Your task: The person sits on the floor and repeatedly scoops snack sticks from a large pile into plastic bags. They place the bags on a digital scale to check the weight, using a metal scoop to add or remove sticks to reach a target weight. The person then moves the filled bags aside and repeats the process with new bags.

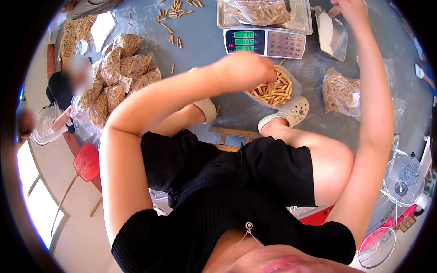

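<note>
Over a clear plastic container of short tan, dried root-like sticks is my left hand, bent down with its fingertips blurred and largely hidden; whether it holds sticks cannot be told. Near the top edge my right hand is closed around the handle of a metal scoop, with something white in its pan. Between and beyond my hands is a digital scale, its display lit green. An open clear bag of sticks lies on its steel tray.
Filled clear bags are piled at the left, near a person. Loose sticks lie scattered on the grey surface. Another filled bag lies right of the container. A fan stands at the right, a red plastic scoop at the left.
</note>
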Tool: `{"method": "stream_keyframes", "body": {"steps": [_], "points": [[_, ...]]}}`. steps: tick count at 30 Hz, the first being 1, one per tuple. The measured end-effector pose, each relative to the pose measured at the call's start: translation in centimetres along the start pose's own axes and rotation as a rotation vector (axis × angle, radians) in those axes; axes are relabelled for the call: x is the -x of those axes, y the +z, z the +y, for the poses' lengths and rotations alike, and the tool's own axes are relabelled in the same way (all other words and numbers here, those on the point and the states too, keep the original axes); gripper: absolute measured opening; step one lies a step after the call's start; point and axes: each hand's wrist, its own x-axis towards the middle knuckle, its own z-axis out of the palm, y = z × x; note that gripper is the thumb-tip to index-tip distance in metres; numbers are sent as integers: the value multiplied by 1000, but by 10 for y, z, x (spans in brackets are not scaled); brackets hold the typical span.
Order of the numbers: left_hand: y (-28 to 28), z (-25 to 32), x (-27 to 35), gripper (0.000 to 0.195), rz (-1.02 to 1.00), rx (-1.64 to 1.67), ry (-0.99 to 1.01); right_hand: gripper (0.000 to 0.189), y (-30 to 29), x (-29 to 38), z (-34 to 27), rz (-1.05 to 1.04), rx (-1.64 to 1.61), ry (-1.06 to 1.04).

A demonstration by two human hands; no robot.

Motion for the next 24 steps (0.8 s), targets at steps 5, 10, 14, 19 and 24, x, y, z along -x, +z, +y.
{"method": "stream_keyframes", "body": {"steps": [5,10,14,19,24], "points": [[56,13,-18,12,-306,-203,-2,35,-64,4,22,-371,509,264],[83,-4,-24,10,-370,-135,-117,40,-124,24,108,-569,783,412],[79,-4,-29,11,-301,-95,-258,53,-121,78,156,-546,464,861],[87,14,-26,11,-162,-99,-411,87,-47,119,190,-380,-134,1256],[63,30,-22,9,-303,-307,-207,68,15,117,236,506,-814,1216]]}}
